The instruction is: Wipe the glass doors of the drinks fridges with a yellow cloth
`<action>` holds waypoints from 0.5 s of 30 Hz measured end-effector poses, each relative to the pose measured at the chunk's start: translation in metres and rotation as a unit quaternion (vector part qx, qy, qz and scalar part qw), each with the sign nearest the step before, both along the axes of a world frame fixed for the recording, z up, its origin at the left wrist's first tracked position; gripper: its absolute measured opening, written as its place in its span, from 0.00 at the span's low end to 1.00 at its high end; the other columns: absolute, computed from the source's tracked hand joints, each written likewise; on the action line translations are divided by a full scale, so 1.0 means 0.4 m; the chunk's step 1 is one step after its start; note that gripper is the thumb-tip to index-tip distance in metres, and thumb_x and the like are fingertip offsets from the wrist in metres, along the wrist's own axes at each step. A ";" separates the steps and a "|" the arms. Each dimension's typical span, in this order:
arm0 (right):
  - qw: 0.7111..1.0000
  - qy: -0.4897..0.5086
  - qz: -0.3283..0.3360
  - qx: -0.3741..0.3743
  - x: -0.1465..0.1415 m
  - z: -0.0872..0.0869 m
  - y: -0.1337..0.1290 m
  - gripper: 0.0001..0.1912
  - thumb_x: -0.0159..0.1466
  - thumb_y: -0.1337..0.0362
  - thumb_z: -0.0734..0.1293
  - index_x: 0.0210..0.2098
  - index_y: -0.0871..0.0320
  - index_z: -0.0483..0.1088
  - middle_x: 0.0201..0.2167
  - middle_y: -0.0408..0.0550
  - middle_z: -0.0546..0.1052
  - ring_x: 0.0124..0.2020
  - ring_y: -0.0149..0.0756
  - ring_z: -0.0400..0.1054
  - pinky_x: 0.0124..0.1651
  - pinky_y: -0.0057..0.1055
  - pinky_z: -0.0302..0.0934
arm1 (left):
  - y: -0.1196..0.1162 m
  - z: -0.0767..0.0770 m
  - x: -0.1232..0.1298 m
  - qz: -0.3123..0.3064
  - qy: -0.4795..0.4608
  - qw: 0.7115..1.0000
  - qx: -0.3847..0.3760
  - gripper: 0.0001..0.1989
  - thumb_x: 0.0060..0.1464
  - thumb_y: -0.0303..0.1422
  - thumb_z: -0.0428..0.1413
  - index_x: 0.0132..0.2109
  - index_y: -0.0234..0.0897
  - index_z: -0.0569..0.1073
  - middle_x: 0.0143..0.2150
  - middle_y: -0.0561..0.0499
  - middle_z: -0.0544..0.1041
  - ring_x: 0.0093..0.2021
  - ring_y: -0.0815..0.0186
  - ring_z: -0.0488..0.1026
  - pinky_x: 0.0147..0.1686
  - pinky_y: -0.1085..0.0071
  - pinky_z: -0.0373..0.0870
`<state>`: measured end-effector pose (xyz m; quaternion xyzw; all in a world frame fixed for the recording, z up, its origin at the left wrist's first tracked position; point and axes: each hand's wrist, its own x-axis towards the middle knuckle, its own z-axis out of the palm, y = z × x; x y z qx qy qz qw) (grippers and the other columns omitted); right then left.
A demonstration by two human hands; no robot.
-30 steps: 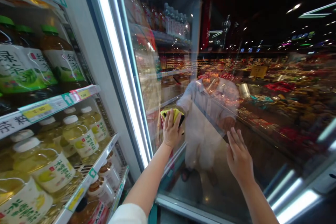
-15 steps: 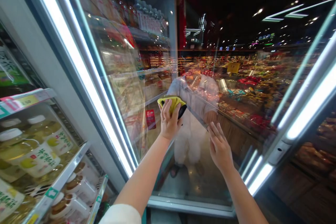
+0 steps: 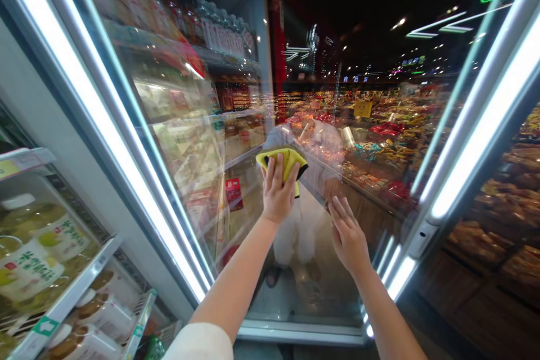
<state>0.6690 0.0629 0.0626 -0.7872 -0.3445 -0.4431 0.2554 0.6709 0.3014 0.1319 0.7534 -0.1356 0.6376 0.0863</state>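
Observation:
My left hand (image 3: 278,194) presses a yellow cloth (image 3: 283,158) with dark edging against the glass door (image 3: 337,292), its fingers laid over the cloth. To the right and slightly lower, my right hand (image 3: 349,233) rests against the same glass with fingers stretched out and nothing in it. The glass mirrors a person in light clothing behind both hands, along with shelves and shop goods. The underside of the cloth is hidden.
Bright light strips (image 3: 468,152) run along both sides of the door. At the left, shelves hold yellow drink bottles (image 3: 31,264) and brown-lidded jars (image 3: 103,315). Beyond the door on the right are heaped packaged goods (image 3: 481,242).
My left hand and the cloth have shifted slightly to the right relative to the glass, and the cloth is spread wider. The view has turned a little. My right hand stays on the glass.

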 end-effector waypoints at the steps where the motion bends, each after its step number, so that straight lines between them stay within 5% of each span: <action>1: 1.000 0.000 0.000 0.001 0.001 -0.001 -0.004 0.39 0.72 0.74 0.56 0.77 0.44 0.43 0.74 0.48 0.59 0.76 0.47 0.47 0.71 0.55 0.60 | -0.017 -0.014 0.002 -0.008 0.002 0.999 0.037 0.26 0.67 0.32 0.50 0.70 0.46 0.66 0.77 0.46 0.57 0.79 0.54 0.43 0.75 0.46 0.46; 3: 1.000 0.001 -0.004 0.003 0.004 -0.004 -0.019 0.39 0.72 0.74 0.55 0.77 0.44 0.43 0.74 0.48 0.59 0.76 0.47 0.47 0.71 0.54 0.60 | -0.029 -0.061 -0.002 -0.024 0.012 0.993 0.114 0.26 0.67 0.34 0.52 0.70 0.50 0.68 0.75 0.48 0.62 0.77 0.57 0.50 0.76 0.53 0.45; 6: 1.000 0.001 -0.016 0.005 0.013 -0.008 -0.052 0.38 0.72 0.74 0.55 0.77 0.45 0.44 0.74 0.48 0.60 0.76 0.47 0.48 0.71 0.55 0.61 | -0.010 -0.114 -0.012 -0.037 0.031 0.991 0.124 0.26 0.65 0.38 0.56 0.68 0.55 0.69 0.71 0.51 0.69 0.75 0.59 0.58 0.76 0.58 0.44; 9: 1.000 -0.001 -0.025 0.007 0.022 -0.009 -0.080 0.38 0.72 0.74 0.55 0.77 0.45 0.44 0.74 0.49 0.61 0.75 0.48 0.49 0.70 0.56 0.62 | -0.029 -0.082 0.007 -0.036 0.026 0.996 0.074 0.27 0.65 0.37 0.57 0.69 0.53 0.68 0.74 0.49 0.63 0.76 0.54 0.54 0.76 0.53 0.46; 12: 1.000 0.000 -0.015 0.008 0.028 -0.007 -0.092 0.38 0.72 0.74 0.55 0.77 0.45 0.43 0.74 0.49 0.60 0.76 0.47 0.49 0.71 0.55 0.61 | -0.107 -0.029 0.041 -0.013 0.002 1.000 0.000 0.28 0.65 0.35 0.56 0.71 0.48 0.66 0.79 0.46 0.52 0.79 0.47 0.43 0.75 0.44 0.44; 15: 1.000 0.003 0.000 0.016 0.033 -0.005 -0.106 0.37 0.72 0.75 0.55 0.77 0.46 0.44 0.74 0.50 0.60 0.76 0.45 0.49 0.71 0.54 0.61 | -0.162 -0.042 0.054 -0.029 0.003 0.999 0.044 0.28 0.63 0.37 0.58 0.69 0.48 0.68 0.78 0.45 0.55 0.78 0.48 0.45 0.76 0.46 0.41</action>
